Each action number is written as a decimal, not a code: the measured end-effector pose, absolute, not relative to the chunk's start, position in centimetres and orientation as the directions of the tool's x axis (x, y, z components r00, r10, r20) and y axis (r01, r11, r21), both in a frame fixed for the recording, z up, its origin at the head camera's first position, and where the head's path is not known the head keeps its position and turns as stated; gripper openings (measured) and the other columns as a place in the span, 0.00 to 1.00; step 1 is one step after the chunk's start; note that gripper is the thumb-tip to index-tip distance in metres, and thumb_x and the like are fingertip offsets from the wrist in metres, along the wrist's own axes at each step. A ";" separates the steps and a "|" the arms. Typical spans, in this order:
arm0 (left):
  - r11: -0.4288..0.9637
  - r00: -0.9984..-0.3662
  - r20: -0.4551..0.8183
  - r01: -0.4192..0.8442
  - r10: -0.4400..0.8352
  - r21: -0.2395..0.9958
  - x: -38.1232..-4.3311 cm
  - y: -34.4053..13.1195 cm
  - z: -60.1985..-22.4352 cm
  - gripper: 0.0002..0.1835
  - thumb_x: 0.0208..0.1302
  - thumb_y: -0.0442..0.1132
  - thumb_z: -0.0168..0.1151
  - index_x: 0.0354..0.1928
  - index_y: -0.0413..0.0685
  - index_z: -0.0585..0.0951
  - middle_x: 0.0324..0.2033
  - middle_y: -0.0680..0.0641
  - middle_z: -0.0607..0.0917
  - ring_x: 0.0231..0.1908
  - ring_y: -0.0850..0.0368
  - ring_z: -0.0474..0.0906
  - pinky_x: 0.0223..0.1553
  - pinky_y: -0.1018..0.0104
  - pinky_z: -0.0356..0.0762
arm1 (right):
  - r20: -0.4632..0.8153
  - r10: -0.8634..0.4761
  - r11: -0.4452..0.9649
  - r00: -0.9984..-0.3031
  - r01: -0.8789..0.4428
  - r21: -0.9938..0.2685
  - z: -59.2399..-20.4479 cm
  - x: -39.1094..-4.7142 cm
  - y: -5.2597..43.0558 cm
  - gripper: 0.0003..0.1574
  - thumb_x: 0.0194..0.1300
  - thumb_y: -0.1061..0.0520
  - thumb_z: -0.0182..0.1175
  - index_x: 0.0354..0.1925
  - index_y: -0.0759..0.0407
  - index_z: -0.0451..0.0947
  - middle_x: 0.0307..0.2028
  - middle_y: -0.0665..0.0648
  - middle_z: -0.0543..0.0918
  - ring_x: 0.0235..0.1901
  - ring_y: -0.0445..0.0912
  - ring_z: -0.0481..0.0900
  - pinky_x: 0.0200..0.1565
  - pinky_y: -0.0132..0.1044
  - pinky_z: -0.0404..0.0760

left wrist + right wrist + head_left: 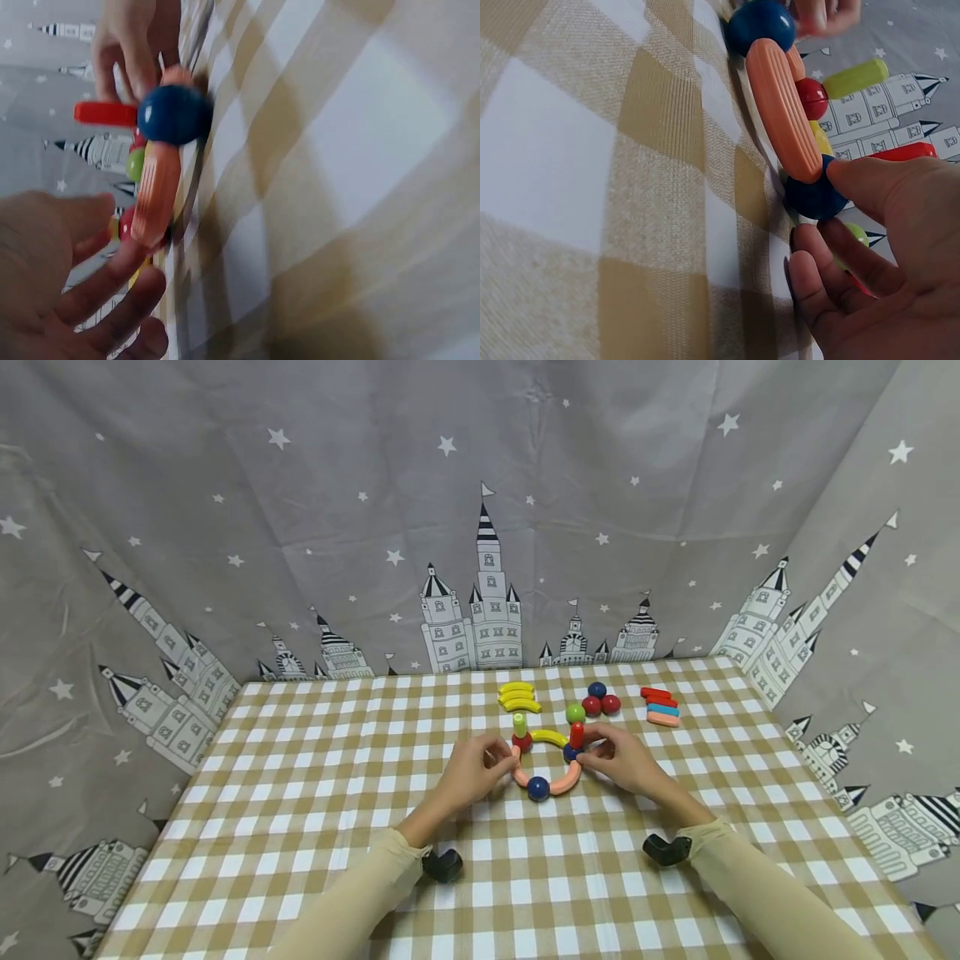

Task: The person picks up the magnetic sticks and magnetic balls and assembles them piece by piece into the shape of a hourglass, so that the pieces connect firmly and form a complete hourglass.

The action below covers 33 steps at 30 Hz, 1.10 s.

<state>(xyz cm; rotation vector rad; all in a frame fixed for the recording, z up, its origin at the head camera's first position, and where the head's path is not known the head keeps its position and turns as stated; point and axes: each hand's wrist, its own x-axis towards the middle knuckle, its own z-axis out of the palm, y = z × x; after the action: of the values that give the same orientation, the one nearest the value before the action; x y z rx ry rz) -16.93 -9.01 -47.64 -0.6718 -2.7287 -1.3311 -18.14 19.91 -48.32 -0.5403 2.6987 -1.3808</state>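
A ring of curved rods and balls lies on the table. At its front is a blue ball, joined to a left orange curved rod and a right orange curved rod. A yellow curved rod spans the back. A light green rod stands on the red ball; a red rod stands on the right blue ball. My right hand pinches that ball between thumb and fingers. My left hand, fingers loosely spread, is beside the left orange rod; contact is unclear.
Behind the ring lie several yellow curved rods. A green ball, two red balls and a blue ball sit together. Red, blue and orange straight rods lie farther right on the checked cloth.
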 end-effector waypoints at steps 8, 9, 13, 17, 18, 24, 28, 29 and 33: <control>0.581 -0.920 0.169 0.357 0.353 0.731 -20.1 -8.7 -48.0 0.15 0.67 0.39 0.71 0.53 0.44 0.86 0.46 0.46 0.90 0.30 0.58 0.80 0.35 0.66 0.75 | 0.091 -0.275 0.590 -0.957 -0.243 -0.770 -48.4 -17.9 19.2 0.19 0.63 0.59 0.73 0.51 0.60 0.83 0.47 0.58 0.86 0.38 0.46 0.85 0.43 0.36 0.82; 0.585 -0.917 0.165 0.363 0.364 0.726 -20.3 -8.7 -48.0 0.14 0.68 0.40 0.70 0.52 0.44 0.87 0.46 0.46 0.90 0.31 0.58 0.81 0.36 0.65 0.77 | 0.088 -0.267 0.597 -0.960 -0.236 -0.766 -48.4 -18.0 19.1 0.19 0.63 0.59 0.73 0.51 0.60 0.83 0.48 0.58 0.86 0.38 0.46 0.85 0.43 0.38 0.83; 0.576 -0.908 0.176 0.382 0.381 0.723 -20.6 -8.9 -48.4 0.12 0.66 0.39 0.71 0.49 0.43 0.88 0.44 0.46 0.90 0.35 0.57 0.84 0.40 0.62 0.80 | 0.050 -0.254 0.628 -0.966 -0.204 -0.751 -48.4 -18.3 18.9 0.20 0.65 0.57 0.72 0.54 0.60 0.83 0.50 0.58 0.86 0.40 0.47 0.84 0.45 0.42 0.82; 0.550 -0.901 0.191 0.394 0.389 0.736 -20.3 -9.1 -48.6 0.10 0.65 0.39 0.73 0.45 0.43 0.88 0.40 0.48 0.90 0.32 0.58 0.83 0.37 0.64 0.80 | -0.008 -0.269 0.652 -0.963 -0.176 -0.738 -48.0 -19.1 19.1 0.21 0.68 0.56 0.69 0.57 0.59 0.82 0.51 0.58 0.85 0.42 0.48 0.82 0.45 0.42 0.80; 0.541 -0.896 0.201 0.405 0.396 0.737 -20.1 -9.1 -48.7 0.09 0.65 0.39 0.73 0.44 0.44 0.88 0.39 0.48 0.90 0.31 0.59 0.83 0.36 0.66 0.79 | -0.022 -0.273 0.651 -0.962 -0.168 -0.740 -47.9 -19.4 19.2 0.21 0.69 0.55 0.69 0.58 0.59 0.82 0.51 0.58 0.85 0.41 0.48 0.81 0.45 0.42 0.79; 0.496 -0.865 0.258 0.466 0.431 0.733 -18.4 -9.3 -48.9 0.05 0.64 0.37 0.74 0.39 0.46 0.88 0.34 0.51 0.89 0.26 0.59 0.78 0.30 0.70 0.75 | -0.085 -0.335 0.589 -0.938 -0.138 -0.797 -47.5 -20.9 19.2 0.19 0.70 0.59 0.67 0.58 0.59 0.82 0.52 0.61 0.85 0.40 0.50 0.81 0.40 0.39 0.80; 0.507 -0.875 0.246 0.449 0.418 0.736 -17.4 -9.2 -48.9 0.06 0.64 0.38 0.73 0.40 0.46 0.88 0.33 0.52 0.88 0.26 0.59 0.76 0.29 0.71 0.71 | -0.091 -0.363 0.584 -0.927 -0.150 -0.797 -47.4 -21.3 18.9 0.19 0.70 0.60 0.67 0.58 0.59 0.82 0.53 0.61 0.86 0.42 0.50 0.82 0.41 0.39 0.81; 0.508 -0.878 0.242 0.442 0.412 0.739 -17.2 -9.2 -48.9 0.06 0.65 0.38 0.73 0.41 0.46 0.88 0.33 0.52 0.88 0.26 0.59 0.76 0.29 0.70 0.71 | -0.091 -0.365 0.585 -0.926 -0.152 -0.796 -47.4 -21.3 18.9 0.19 0.70 0.60 0.67 0.58 0.58 0.83 0.54 0.61 0.86 0.42 0.50 0.82 0.41 0.39 0.81; 0.519 -0.887 0.233 0.428 0.399 0.740 -16.9 -9.3 -49.0 0.07 0.65 0.38 0.73 0.43 0.46 0.88 0.34 0.52 0.89 0.28 0.60 0.78 0.30 0.70 0.73 | -0.090 -0.378 0.579 -0.921 -0.160 -0.799 -47.3 -21.3 18.8 0.19 0.70 0.59 0.67 0.58 0.58 0.82 0.53 0.60 0.86 0.43 0.50 0.82 0.43 0.39 0.81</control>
<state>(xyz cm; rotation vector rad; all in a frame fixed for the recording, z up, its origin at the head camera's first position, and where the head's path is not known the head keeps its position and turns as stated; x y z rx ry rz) -16.92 -9.31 -49.01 -0.7381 -2.7084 -1.3348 -21.28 18.81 -47.32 -0.4451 2.5612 -1.2594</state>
